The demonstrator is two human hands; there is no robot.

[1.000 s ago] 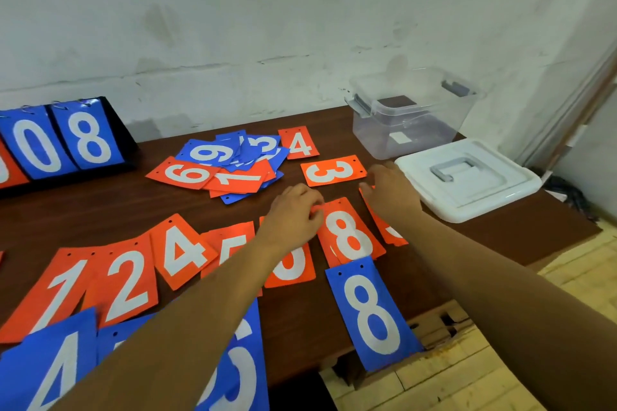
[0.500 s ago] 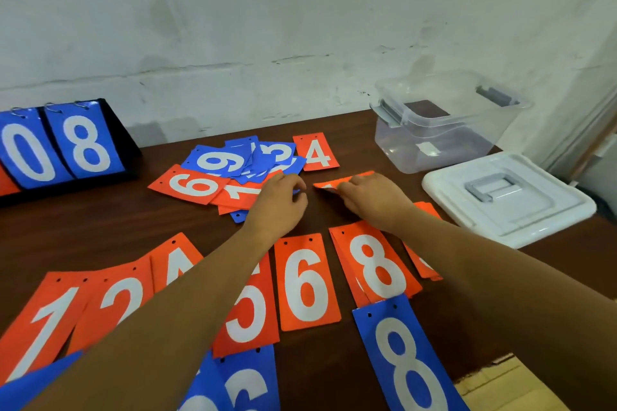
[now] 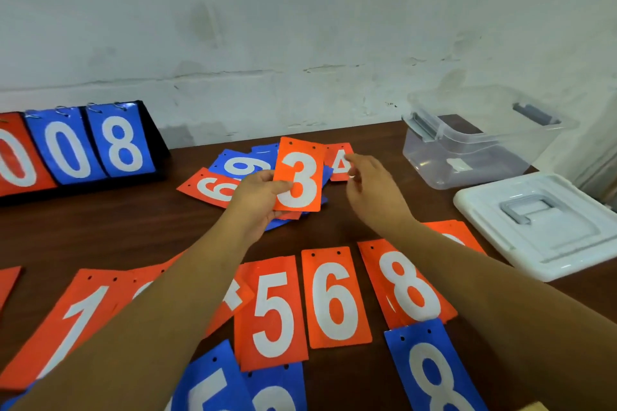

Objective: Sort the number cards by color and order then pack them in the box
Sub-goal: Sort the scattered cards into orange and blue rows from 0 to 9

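Note:
My left hand [image 3: 257,198] pinches an orange 3 card [image 3: 299,174] upright above a loose pile of blue and orange cards [image 3: 233,173]. Just to its right, my right hand [image 3: 370,187] hovers with fingers loosely curled and holds nothing, next to an orange 4 card [image 3: 339,162]. A row of orange cards lies near me: 1 [image 3: 71,320], 5 [image 3: 272,310], 6 [image 3: 335,297], 8 [image 3: 409,284]. Blue cards lie below it, among them a blue 8 [image 3: 434,374]. The clear plastic box [image 3: 480,137] stands open at the back right.
The white box lid [image 3: 541,220] lies on the brown table [image 3: 100,227] right of the cards. A black flip scoreboard [image 3: 80,147] showing 0, 0, 8 stands at the back left against the wall. The table's right edge runs past the lid.
The orange 3 card came off the table, passed into my left hand and now stands upright. My right hand let go of it and drew to the right.

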